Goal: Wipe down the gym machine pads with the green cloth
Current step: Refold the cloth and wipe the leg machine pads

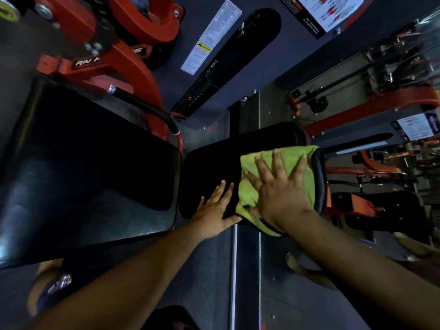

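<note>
A small black seat pad (209, 163) lies in the middle of the view. The green cloth (300, 163) is spread over its right half. My right hand (278, 191) presses flat on the cloth with fingers splayed, palm down. My left hand (214, 210) rests flat on the bare pad just left of the cloth, fingers apart, holding nothing. A much larger black back pad (95, 167) lies to the left, separated from the seat pad by a narrow gap.
Red machine frame arms (133, 36) rise at the upper left, and a black handle (147, 108) crosses above the large pad. A weight stack with cables (381, 75) and more red framework (371, 108) stand at the right. Dark floor runs below, with a bare foot (300, 267).
</note>
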